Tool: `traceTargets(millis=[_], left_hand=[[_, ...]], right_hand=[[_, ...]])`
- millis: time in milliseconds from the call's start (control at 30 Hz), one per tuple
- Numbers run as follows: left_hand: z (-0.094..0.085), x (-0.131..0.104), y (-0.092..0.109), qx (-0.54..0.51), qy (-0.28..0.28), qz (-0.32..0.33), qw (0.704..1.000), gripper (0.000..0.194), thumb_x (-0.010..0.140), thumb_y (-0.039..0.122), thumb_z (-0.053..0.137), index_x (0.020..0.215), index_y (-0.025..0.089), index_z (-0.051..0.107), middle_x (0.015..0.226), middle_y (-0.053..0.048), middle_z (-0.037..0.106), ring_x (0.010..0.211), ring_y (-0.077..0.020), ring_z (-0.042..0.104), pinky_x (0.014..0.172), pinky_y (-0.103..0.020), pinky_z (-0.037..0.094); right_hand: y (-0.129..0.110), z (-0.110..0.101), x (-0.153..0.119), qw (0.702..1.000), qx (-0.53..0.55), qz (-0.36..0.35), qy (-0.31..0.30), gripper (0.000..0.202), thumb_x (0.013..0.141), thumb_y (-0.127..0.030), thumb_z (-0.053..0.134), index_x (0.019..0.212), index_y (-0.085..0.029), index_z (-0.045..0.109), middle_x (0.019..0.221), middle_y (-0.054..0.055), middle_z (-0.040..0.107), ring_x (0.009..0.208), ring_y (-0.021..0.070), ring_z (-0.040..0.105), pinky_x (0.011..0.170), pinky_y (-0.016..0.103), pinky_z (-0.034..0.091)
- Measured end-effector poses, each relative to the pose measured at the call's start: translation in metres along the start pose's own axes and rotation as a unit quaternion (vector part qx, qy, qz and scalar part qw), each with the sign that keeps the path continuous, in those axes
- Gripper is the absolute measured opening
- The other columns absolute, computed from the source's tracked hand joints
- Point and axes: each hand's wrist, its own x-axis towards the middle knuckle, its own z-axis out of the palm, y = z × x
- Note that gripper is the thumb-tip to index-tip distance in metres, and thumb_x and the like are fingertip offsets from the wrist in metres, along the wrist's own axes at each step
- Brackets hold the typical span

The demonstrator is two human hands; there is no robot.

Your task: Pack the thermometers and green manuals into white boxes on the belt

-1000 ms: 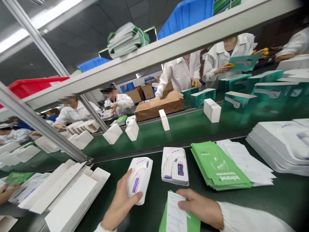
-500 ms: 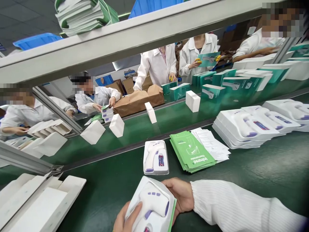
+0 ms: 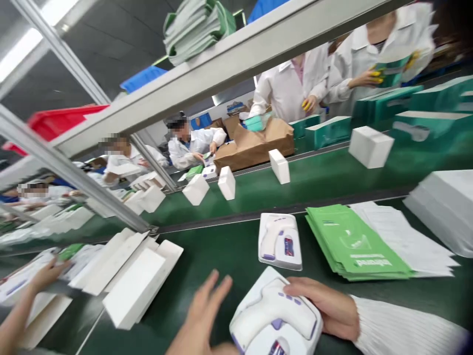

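In my right hand [image 3: 334,308] is a white plastic tray [image 3: 275,318] with a white and purple infrared thermometer and batteries in it. The thumb presses its top right edge. My left hand [image 3: 201,320], slightly blurred, is just left of this tray, fingers spread and holding nothing. Beyond the held tray, a second thermometer tray [image 3: 280,241] lies on the green work surface. To its right are a stack of green thermometer leaflets [image 3: 358,241] and fanned white printed sheets [image 3: 402,236]. Open white boxes [image 3: 136,286] lie to the left of my left hand.
A co-worker's hand [image 3: 48,273] reaches in at far left. Stacked white trays [image 3: 443,212] stand at right. Across the green conveyor belt [image 3: 251,190], carrying white boxes [image 3: 370,146], several co-workers in white coats work. A metal post [image 3: 74,170] slants down at left.
My left hand has let go of the thermometer tray and opened out to its left. My right hand still holds the tray. The view has turned left.
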Motion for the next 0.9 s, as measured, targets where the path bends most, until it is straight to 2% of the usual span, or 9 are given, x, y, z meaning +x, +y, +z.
traceTargets(millis=[67,133,200,267,367,467,667,800,900], left_hand=[[-0.029,0.015,-0.043,0.134,0.111,-0.124,0.977,0.073,0.084,0.063,0.038,0.144,0.023,0.027,0.151,-0.018,0.019,0.139,-0.0345,0.021,0.109,-0.052,0.025],[-0.051,0.025,-0.085,0.268,0.186,-0.266,0.907,0.086,0.079,0.069,0.04,0.141,0.011,0.031,0.145,-0.028,0.022,0.137,-0.0453,0.017,0.106,-0.06,0.02],[-0.06,0.027,-0.113,0.307,0.157,-0.338,0.876,0.092,0.076,0.073,0.038,0.141,0.007,0.03,0.139,-0.031,0.029,0.132,-0.0492,0.023,0.101,-0.06,0.024],[-0.058,0.021,-0.121,0.302,0.097,-0.346,0.883,0.096,0.074,0.074,0.038,0.142,0.008,0.026,0.137,-0.03,0.031,0.128,-0.0482,0.031,0.096,-0.055,0.031],[-0.053,0.003,-0.111,0.295,0.02,-0.296,0.908,0.092,0.071,0.076,0.041,0.144,0.023,0.026,0.146,-0.026,0.017,0.132,-0.0482,0.025,0.096,-0.053,0.031],[-0.058,-0.011,-0.098,0.318,-0.002,-0.265,0.911,0.088,0.065,0.073,0.051,0.141,0.033,0.032,0.15,-0.023,0.007,0.137,-0.0506,0.01,0.1,-0.055,0.023],[-0.075,-0.016,-0.09,0.274,-0.032,-0.262,0.925,0.088,0.069,0.051,0.054,0.146,0.03,0.016,0.145,-0.022,0.023,0.127,-0.046,0.035,0.098,-0.054,0.027],[-0.059,-0.028,-0.055,0.186,-0.008,-0.132,0.974,0.1,0.061,0.042,0.062,0.146,0.034,0.011,0.15,-0.011,0.017,0.135,-0.0386,0.023,0.104,-0.054,0.023],[-0.042,-0.038,-0.03,0.14,0.024,-0.053,0.988,0.103,0.057,0.042,0.065,0.145,0.036,0.012,0.151,-0.011,0.017,0.13,-0.0411,0.029,0.098,-0.058,0.03]], right_hand=[[-0.003,-0.001,-0.002,1.0,0.016,0.002,-0.01,0.018,0.07,-0.027,0.072,0.08,-0.015,0.062,0.076,0.005,0.068,0.079,0.0203,0.066,0.08,0.033,0.048],[-0.005,-0.001,-0.004,0.999,0.036,0.003,-0.029,0.016,0.075,-0.026,0.07,0.083,-0.015,0.063,0.081,0.006,0.069,0.081,0.0208,0.066,0.083,0.035,0.048],[-0.006,0.0,-0.007,0.997,0.058,-0.006,-0.048,0.016,0.078,-0.024,0.068,0.091,-0.014,0.064,0.085,0.007,0.07,0.085,0.021,0.066,0.085,0.035,0.047],[-0.008,0.003,-0.01,0.995,0.074,-0.023,-0.061,0.022,0.081,-0.023,0.066,0.101,-0.014,0.063,0.089,0.008,0.07,0.09,0.0215,0.065,0.086,0.034,0.046],[-0.013,0.013,-0.015,0.994,0.079,-0.057,-0.058,0.032,0.083,-0.023,0.064,0.113,-0.014,0.06,0.096,0.009,0.07,0.096,0.0225,0.065,0.083,0.031,0.047],[-0.021,0.025,-0.015,0.993,0.072,-0.08,-0.037,0.037,0.084,-0.026,0.064,0.119,-0.016,0.057,0.101,0.008,0.07,0.095,0.0208,0.065,0.076,0.027,0.048],[-0.032,0.043,0.005,0.99,0.072,-0.119,-0.024,0.036,0.085,-0.032,0.063,0.118,-0.018,0.057,0.097,0.006,0.07,0.08,0.0153,0.064,0.062,0.022,0.047],[-0.036,0.044,0.015,0.985,0.081,-0.15,-0.023,0.033,0.086,-0.032,0.061,0.115,-0.018,0.057,0.089,0.004,0.07,0.069,0.0128,0.062,0.057,0.022,0.047],[-0.036,0.038,0.018,0.988,0.054,-0.143,-0.016,0.033,0.084,-0.029,0.063,0.113,-0.017,0.056,0.09,0.003,0.069,0.072,0.0132,0.063,0.058,0.023,0.048]])
